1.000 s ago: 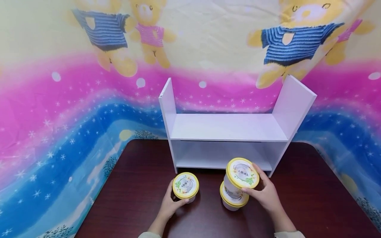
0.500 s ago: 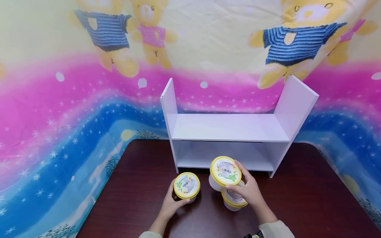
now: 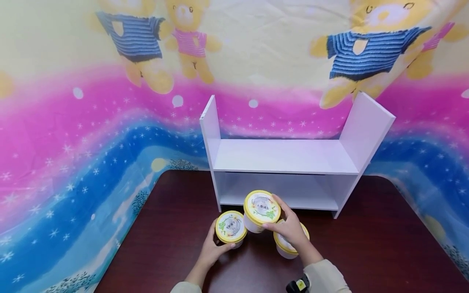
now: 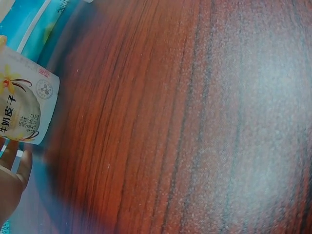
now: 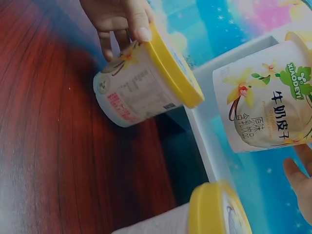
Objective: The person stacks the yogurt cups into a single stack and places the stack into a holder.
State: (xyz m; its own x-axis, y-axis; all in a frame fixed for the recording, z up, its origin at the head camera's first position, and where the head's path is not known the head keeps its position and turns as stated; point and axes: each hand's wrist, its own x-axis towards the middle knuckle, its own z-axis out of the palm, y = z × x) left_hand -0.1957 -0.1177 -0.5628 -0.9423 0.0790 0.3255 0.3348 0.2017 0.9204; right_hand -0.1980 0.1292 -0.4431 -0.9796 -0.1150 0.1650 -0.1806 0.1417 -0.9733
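My left hand grips a white tub with a yellow lid that stands upright at the left. The left wrist view shows this tub's printed side at the left edge, with fingers beneath it. My right hand holds a second yellow-lidded tub by its right side, raised off the table and slightly tilted. In the head view it overlaps the right edge of the left tub. A third such tub stands on the table, partly hidden behind my right hand; its lid shows in the right wrist view.
A white two-level shelf stands at the back of the dark red wooden table, just behind the tubs. Behind it hangs a colourful cloth with printed bears. A dark band is on my right wrist.
My right hand has carried its tub leftward, from over the third tub to close beside the left one. The left hand keeps its grip on its tub in about the same place.
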